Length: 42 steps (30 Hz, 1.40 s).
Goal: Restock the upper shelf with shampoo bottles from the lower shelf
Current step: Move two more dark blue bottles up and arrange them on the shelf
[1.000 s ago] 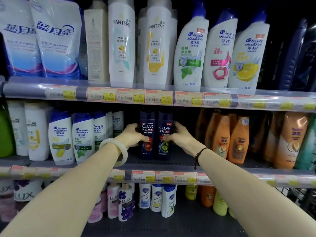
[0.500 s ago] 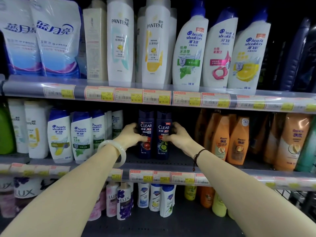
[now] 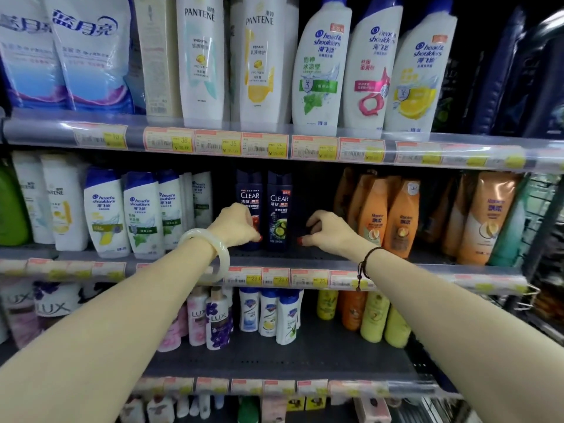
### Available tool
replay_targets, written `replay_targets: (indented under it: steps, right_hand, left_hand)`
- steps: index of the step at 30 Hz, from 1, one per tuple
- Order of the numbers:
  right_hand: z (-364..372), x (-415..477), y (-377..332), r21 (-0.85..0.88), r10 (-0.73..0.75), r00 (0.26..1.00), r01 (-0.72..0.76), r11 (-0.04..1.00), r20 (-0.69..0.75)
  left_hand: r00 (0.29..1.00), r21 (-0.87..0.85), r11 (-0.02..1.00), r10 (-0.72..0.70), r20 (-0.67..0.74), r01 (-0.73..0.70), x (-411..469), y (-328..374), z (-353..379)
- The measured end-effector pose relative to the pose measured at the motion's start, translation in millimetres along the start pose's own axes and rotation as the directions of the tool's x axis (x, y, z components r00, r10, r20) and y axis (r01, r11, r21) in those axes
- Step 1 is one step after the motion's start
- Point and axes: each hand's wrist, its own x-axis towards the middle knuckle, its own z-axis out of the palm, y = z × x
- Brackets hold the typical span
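Note:
Two dark blue CLEAR shampoo bottles stand upright side by side on the middle shelf [image 3: 317, 257]: the left CLEAR bottle [image 3: 248, 190] and the right CLEAR bottle [image 3: 279, 215]. My left hand [image 3: 236, 225], fingers curled, overlaps the lower left of the left bottle; I cannot see a grip around it. To the right of the right bottle, my right hand [image 3: 329, 230] is curled, apart from it and holding nothing. The upper shelf [image 3: 137, 126] carries tall Pantene bottles [image 3: 200, 56] and Head & Shoulders bottles [image 3: 320, 65].
White Head & Shoulders bottles [image 3: 105, 215] stand left of my hands and orange bottles [image 3: 399, 221] right of them. Lux bottles [image 3: 216, 319] and small white bottles [image 3: 268, 312] fill the lower shelf. Blue refill pouches [image 3: 88, 50] sit at the upper left. A wire rack [image 3: 546, 227] borders the right.
Both hands were pressed against the sides of the two CLEAR bottles. My right hand has now drawn off to the right, and my left hand has curled and slipped lower.

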Motion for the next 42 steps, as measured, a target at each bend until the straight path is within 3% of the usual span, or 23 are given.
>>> replay_targets:
  steps: [4,12,19,30,42]
  right_hand:
    - [-15,-24,10,-0.073,0.001,0.999,0.001,0.997,0.033]
    - [-50,-75,41,-0.376,0.144,0.971,-0.062,0.925,0.193]
    - [-52,-128,92,-0.432,0.350,0.922,-0.249,0.867,0.169]
    - [-46,-180,168,-0.438,0.493,0.861,-0.398,0.806,0.124]
    - [-62,-163,281,-0.420,0.525,0.829,-0.414,0.808,0.192]
  left_hand:
    - [0.975,0.019,0.996,0.080,0.208,-0.085,-11,18,18]
    - [0.917,0.021,0.964,0.247,0.312,-0.266,-22,72,69]
    - [0.839,0.041,0.940,0.283,0.465,-0.340,-51,94,133]
    - [0.729,0.009,0.945,0.248,0.638,-0.328,-69,98,232]
    - [0.762,-0.007,0.985,0.137,0.633,-0.172,-38,125,322]
